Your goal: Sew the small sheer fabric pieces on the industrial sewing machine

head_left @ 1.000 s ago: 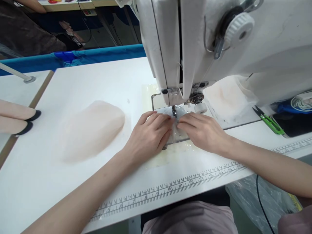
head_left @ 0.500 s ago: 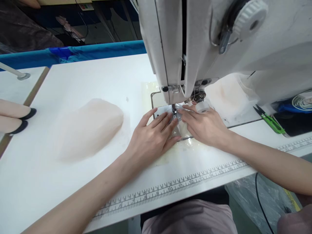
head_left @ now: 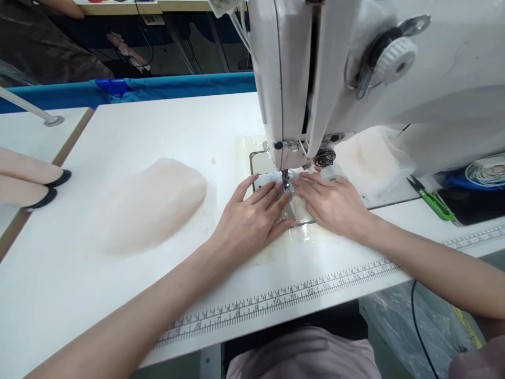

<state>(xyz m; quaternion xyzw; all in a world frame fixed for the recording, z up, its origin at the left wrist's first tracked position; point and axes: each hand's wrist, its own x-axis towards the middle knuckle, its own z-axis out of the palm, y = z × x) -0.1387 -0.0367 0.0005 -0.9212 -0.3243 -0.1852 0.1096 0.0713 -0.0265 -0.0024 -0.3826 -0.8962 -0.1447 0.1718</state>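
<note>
My left hand [head_left: 252, 217] lies palm down with fingers stretched out, its fingertips just left of the presser foot [head_left: 286, 182] of a white sewing machine [head_left: 394, 100]. From the other side, my right hand [head_left: 333, 204] reaches flat toward the foot, fingers extended and fingertips close to it. Beneath my fingers is the metal needle plate [head_left: 262, 180], with clear shiny tape around it. Whether a thin sheer piece lies under the fingertips, I cannot make out. A pale, sheer rounded piece of fabric [head_left: 165, 202] rests on the table left of my left hand.
Green thread snips [head_left: 436, 204] lie at the right beside a dark flat object [head_left: 473, 204]. More pale fabric [head_left: 366, 155] sits behind my right hand. A printed ruler [head_left: 276, 302] runs along the front edge. Two beige, black-tipped forms [head_left: 29, 181] are at far left.
The camera view has shifted slightly, so the machine and table appear a little farther right. Both hands stay beside the presser foot, with hardly any movement.
</note>
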